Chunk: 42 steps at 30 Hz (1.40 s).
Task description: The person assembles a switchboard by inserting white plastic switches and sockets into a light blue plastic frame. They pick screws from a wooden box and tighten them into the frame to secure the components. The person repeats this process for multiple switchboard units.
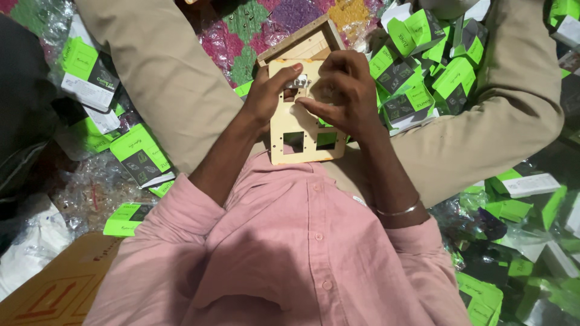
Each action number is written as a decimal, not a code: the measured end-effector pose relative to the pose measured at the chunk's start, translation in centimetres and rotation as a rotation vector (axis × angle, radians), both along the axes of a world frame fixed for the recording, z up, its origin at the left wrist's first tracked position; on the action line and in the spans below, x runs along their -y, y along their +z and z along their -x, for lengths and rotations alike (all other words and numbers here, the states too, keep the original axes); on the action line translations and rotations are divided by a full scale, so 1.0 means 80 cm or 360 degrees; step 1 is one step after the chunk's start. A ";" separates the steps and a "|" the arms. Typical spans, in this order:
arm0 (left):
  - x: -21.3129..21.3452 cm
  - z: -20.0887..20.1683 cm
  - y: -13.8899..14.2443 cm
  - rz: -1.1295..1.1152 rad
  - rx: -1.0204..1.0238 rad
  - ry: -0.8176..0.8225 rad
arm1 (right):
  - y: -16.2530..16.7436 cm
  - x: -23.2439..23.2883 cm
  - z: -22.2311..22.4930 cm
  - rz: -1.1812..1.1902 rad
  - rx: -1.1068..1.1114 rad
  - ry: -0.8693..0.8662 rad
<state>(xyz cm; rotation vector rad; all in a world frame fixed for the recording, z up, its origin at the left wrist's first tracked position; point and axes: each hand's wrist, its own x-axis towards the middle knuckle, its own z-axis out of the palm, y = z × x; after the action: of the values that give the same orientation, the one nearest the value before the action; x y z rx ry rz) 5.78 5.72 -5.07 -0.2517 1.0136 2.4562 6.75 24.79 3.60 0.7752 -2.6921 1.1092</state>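
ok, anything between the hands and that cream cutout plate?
Nothing visible. The left hand grips the cream plate's left edge; the right hand rests on its top, fingers at the small metal part.

Green-and-black cartons litter the floor

Small boxes heaped upper right; more lie left; a tan cardboard carton bottom left.

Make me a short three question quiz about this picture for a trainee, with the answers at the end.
1. True or false: both hands grip the pale plate with square holes.
2. Which wrist wears a thin bracelet?
3. What colour are the small boxes scattered around? A red, B green, C blue.

Key: 1 true, the left hand and right hand both hold it. 2 the right. 3 B.
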 end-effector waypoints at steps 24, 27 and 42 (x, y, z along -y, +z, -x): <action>0.019 -0.018 0.126 0.1987 -0.2385 0.0359 | 0.032 -0.012 -0.025 0.1453 0.1173 -0.0619; 0.030 -0.029 0.120 0.1929 -0.2193 0.0260 | 0.020 -0.027 -0.021 0.1685 0.1197 -0.0627; 0.028 -0.010 0.055 0.0298 -0.0466 0.0005 | -0.007 0.003 -0.036 0.1627 0.1203 -0.0382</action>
<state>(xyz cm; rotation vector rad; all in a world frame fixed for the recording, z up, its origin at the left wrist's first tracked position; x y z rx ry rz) 6.58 3.49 -0.70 0.0500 1.3689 2.4494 9.60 24.54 3.01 -0.1844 -1.9738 2.6891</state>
